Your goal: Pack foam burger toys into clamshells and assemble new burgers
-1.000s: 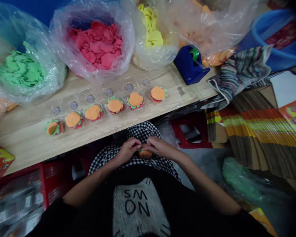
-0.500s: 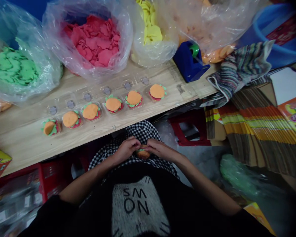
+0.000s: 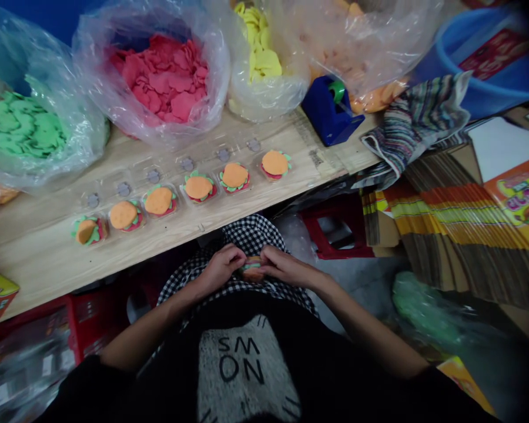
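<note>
Over my lap, my left hand [image 3: 224,264] and my right hand [image 3: 282,264] grip a small toy burger [image 3: 252,271] from its two sides. Orange and green layers show between my fingertips; part of it is hidden by them. Both hands are closed on it, fingers pinched. Beyond them on the table [image 3: 167,235] stands a row of several toy burgers [image 3: 198,187] with orange tops, green frills and red layers. They sit in clear plastic clamshell boxes [image 3: 186,164], whose lids lie folded back.
Clear bags hold green pieces [image 3: 24,126], red pieces [image 3: 167,76] and yellow pieces [image 3: 264,61] along the back. A blue tape dispenser [image 3: 330,114], striped cloth [image 3: 408,123] and blue bucket [image 3: 489,64] stand to the right. Flattened printed cartons [image 3: 449,217] are stacked at the right.
The view has shifted slightly. In my hands, the burger has turned a little, showing more of its layered side. Both hands still grip it.
</note>
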{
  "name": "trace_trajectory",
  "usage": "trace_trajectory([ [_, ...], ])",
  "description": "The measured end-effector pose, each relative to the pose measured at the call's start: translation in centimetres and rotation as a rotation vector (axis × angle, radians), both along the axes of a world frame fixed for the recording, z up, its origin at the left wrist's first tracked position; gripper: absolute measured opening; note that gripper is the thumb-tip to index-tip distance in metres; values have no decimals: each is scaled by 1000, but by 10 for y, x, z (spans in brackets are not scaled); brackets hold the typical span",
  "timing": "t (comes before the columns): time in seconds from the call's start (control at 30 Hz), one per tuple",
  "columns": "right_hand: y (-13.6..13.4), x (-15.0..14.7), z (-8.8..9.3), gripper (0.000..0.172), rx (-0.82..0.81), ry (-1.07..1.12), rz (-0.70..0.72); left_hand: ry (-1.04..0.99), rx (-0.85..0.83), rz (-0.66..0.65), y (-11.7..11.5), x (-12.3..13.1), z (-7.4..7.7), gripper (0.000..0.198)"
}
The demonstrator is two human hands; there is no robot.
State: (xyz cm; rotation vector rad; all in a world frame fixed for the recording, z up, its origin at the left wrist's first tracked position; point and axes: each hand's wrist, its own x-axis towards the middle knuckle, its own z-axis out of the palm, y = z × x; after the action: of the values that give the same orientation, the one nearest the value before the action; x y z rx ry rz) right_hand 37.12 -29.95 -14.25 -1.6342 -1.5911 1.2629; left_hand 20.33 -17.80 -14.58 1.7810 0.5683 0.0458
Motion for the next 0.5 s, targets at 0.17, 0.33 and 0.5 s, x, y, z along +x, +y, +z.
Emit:
trace_trajectory([
  [0.17, -1, 1, -5, 23, 8, 51, -61, -2, 61, -46, 2, 2, 3, 13],
  [0.33, -3, -2, -10, 23, 4, 82, -89, -41, 108, -88, 0, 9, -3, 13],
  [0.5, -7, -4, -15, 23, 20, 70, -100, -74, 151, -105, -4, 12, -13, 13],
])
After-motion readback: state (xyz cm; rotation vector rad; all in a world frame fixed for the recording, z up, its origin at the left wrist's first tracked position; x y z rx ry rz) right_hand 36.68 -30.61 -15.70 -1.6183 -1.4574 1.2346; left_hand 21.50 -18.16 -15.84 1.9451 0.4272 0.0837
